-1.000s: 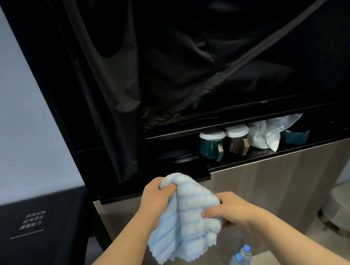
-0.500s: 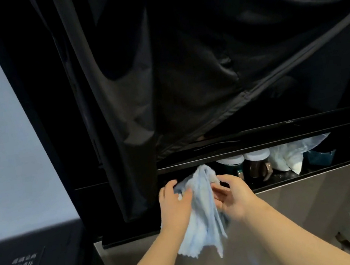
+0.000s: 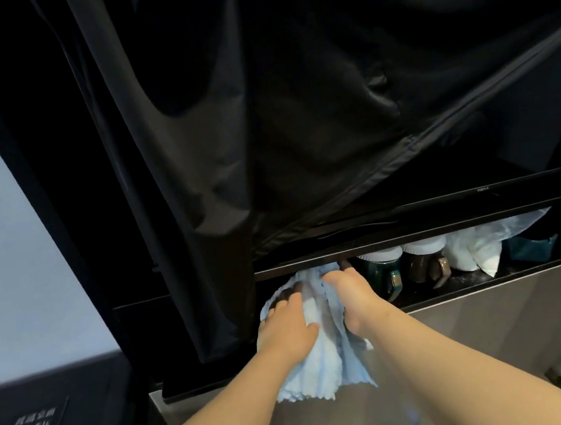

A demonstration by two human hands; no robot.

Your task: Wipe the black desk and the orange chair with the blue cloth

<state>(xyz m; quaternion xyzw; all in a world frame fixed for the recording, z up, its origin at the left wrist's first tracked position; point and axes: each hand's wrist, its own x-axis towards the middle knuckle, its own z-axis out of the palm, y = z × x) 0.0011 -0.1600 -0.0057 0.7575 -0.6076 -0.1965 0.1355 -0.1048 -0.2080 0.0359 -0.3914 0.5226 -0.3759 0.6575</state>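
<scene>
- Half a second ago both hands had the blue cloth (image 3: 318,364) up in the air in front of the shelf; a second ago it was bunched lower down, near the cabinet front. Now it's pushed onto the front edge of the black surface (image 3: 502,278), its top under the overhang and its lower half hanging down over the cabinet face.
- Left hand (image 3: 284,325) is spread flat on the cloth, thumb hooked over a fold, pressing rather than pinching.
- Right hand (image 3: 353,298) is clamped round the cloth's right side, with the fingertips tucked into the shadow, so I can't tell how tightly.
- Looks to me like the fiddling with the cloth is over and the wiping of the black top is just starting at its left end.
- Two mugs (image 3: 402,268) and a white bag (image 3: 476,251) sit further right along that ledge, so they could get bumped.
- No orange chair anywhere in view, so that part hasn't been started.
</scene>
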